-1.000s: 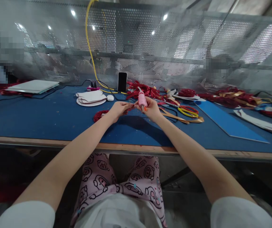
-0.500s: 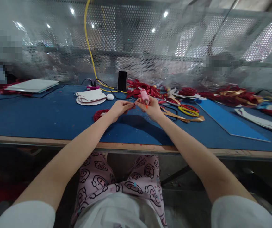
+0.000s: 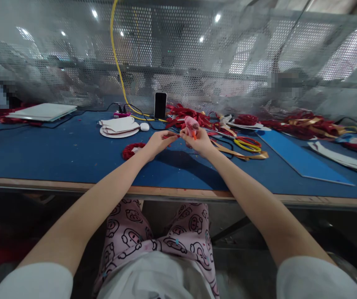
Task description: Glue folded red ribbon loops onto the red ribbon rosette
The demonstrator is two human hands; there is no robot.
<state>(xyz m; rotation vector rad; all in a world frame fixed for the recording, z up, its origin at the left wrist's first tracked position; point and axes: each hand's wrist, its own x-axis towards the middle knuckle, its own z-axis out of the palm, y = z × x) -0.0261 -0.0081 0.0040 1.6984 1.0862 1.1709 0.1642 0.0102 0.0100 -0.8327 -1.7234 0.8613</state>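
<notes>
My left hand (image 3: 157,144) is closed, pinching a small red ribbon piece (image 3: 172,136) between thumb and fingertips. Close beside it, my right hand (image 3: 199,143) wraps round what looks like a pink glue gun (image 3: 191,121) with an orange part showing below. The right fingertips come near the ribbon's end; whether they touch it I cannot tell. Both hands are above the blue tabletop (image 3: 81,158). A dark red fuzzy ring (image 3: 129,151) with something white in it lies by my left wrist, partly hidden.
Scissors (image 3: 247,144) with red and yellow handles and gold ribbon (image 3: 253,156) lie right of my hands. Behind are red ribbons (image 3: 186,115) and an upright phone (image 3: 160,106). White cutouts (image 3: 119,126) lie left, a blue board (image 3: 303,160) right. Black cables cross the table.
My hands have drawn slightly apart, showing more red ribbon at the left fingertips. The pink glue gun has turned in my right hand, its orange part now more visible.
</notes>
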